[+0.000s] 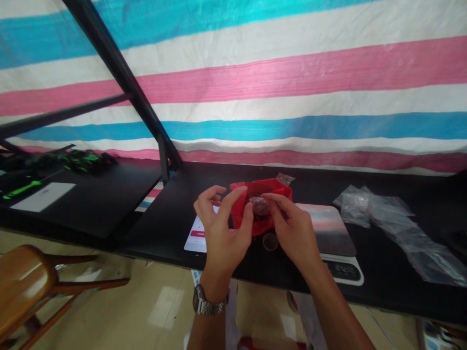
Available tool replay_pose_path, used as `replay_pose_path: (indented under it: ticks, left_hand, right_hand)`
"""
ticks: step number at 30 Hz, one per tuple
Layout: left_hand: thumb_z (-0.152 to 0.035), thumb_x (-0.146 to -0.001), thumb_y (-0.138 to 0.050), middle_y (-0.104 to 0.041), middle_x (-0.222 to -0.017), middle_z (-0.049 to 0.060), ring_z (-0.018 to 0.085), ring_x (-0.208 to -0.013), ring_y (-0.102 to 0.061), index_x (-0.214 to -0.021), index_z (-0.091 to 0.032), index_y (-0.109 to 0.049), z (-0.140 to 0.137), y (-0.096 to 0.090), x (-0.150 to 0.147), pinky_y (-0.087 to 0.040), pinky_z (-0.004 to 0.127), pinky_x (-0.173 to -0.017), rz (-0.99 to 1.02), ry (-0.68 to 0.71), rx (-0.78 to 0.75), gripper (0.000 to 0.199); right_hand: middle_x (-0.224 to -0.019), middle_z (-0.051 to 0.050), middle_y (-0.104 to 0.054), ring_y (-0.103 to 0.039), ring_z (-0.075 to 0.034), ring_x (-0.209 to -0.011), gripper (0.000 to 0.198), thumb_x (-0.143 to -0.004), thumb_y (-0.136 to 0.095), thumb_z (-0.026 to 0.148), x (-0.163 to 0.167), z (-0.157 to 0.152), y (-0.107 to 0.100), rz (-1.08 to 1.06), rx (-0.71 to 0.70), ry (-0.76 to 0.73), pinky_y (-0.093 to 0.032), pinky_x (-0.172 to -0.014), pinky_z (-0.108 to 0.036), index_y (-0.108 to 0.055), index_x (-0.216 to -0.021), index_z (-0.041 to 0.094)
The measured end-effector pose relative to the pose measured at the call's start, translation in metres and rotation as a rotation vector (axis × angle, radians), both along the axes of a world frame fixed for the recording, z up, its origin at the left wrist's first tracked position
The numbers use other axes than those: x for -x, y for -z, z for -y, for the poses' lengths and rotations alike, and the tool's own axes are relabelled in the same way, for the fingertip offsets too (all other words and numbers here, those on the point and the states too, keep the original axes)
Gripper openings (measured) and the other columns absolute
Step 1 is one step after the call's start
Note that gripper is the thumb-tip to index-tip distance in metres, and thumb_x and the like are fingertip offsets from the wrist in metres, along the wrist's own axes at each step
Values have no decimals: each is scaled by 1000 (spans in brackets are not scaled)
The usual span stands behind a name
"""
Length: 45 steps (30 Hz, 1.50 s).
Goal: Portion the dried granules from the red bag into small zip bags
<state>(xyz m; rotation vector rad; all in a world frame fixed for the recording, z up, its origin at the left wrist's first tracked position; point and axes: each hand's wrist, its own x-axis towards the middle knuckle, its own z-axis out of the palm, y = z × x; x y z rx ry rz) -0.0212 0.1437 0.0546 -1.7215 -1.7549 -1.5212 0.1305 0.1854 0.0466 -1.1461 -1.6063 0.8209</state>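
Over a red plastic bag, my right hand pinches a small clear plastic bag between thumb and fingertips. The contents of the small bag are too blurred to name. My left hand is beside it with thumb and fingers spread apart. Its thumb tip is close to the small bag's left edge; I cannot tell whether they touch. Dark contents show inside the open red bag. A small round clear piece lies on the table just in front of it.
A kitchen scale stands to the right, with flat clear plastic bags beyond it. Partly under my left hand lies a phone. Another small packet sits behind the red bag. A wooden chair is at the lower left.
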Motion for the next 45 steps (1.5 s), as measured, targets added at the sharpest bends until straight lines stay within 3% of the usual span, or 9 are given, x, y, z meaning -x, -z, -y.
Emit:
replay_pose_path:
  ticks: [5, 8, 11, 15, 21, 26, 32, 40, 45]
  left_hand:
    - [-32, -98, -72, -44, -151, 13, 38, -133, -44, -123, -36, -80, -3, 10, -2, -41, 61, -112, -155, -30, 206, 27]
    - [-34, -97, -72, -51, -144, 12, 38, -129, -44, -104, -34, -84, -7, 15, 0, -42, 60, -111, -44, -49, 189, 13]
    - [-34, -95, -76, -56, -134, 11, 35, -123, -46, -97, -32, -84, -9, 16, 2, -45, 55, -109, 91, -70, 142, 8]
    - [-33, -94, -77, -57, -130, 9, 32, -117, -49, -100, -32, -83, -11, 16, 4, -46, 51, -106, 172, -82, 134, 8]
    - [-32, -95, -77, -59, -129, 8, 31, -120, -51, -100, -33, -84, -11, 15, 1, -44, 46, -104, 139, -15, 117, 8]
    - [-33, -98, -74, -61, -127, 6, 28, -118, -54, -101, -34, -84, -13, 20, -1, -43, 45, -104, 226, -11, 91, 11]
    - [-42, -97, -72, -65, -119, 5, 27, -123, -58, -98, -34, -84, -20, 26, 2, -42, 44, -109, 355, 27, 108, 14]
    - [-39, -95, -75, -57, -128, 7, 31, -130, -52, -111, -35, -81, -20, 25, 1, -37, 52, -117, 242, 11, 194, 18]
    - [-38, -95, -75, -58, -127, 8, 32, -128, -52, -114, -34, -80, -21, 27, 3, -36, 54, -118, 223, 5, 200, 20]
  right_hand:
    - [-116, -5, -83, -78, -19, -94, 25, -104, -61, 36, 4, 1, 3, -134, -33, -112, -61, -85, -31, -79, -119, 28]
    - [-125, -6, -80, -77, -19, -100, 27, -102, -63, 33, 4, -1, 6, -168, -12, -126, -62, -88, -32, -75, -126, 28]
    - [-127, -7, -78, -75, -21, -99, 30, -98, -66, 32, 3, -4, 8, -93, -16, -61, -62, -86, -35, -73, -128, 27]
    - [-112, -8, -79, -73, -24, -99, 21, -95, -68, 29, 2, -7, 10, 25, -109, -50, -59, -96, -40, -78, -113, 25]
    - [-102, -6, -78, -72, -22, -90, 13, -94, -67, 24, 8, -5, 10, 22, -116, -37, -58, -87, -35, -78, -102, 24]
    - [-101, -5, -78, -73, -21, -93, 12, -96, -66, 26, 10, -4, 7, -30, -123, -15, -57, -87, -34, -77, -99, 24]
    - [-96, -5, -79, -73, -21, -87, 13, -96, -63, 28, 15, -4, 8, -81, -62, 22, -58, -84, -35, -75, -97, 23]
    - [-98, -6, -79, -76, -22, -88, 13, -93, -64, 33, 10, -16, 11, -212, -16, 75, -63, -86, -37, -72, -96, 23]
    - [-97, -8, -81, -78, -22, -84, 17, -92, -67, 39, 4, -16, -2, -358, 44, 117, -65, -79, -36, -70, -96, 23]
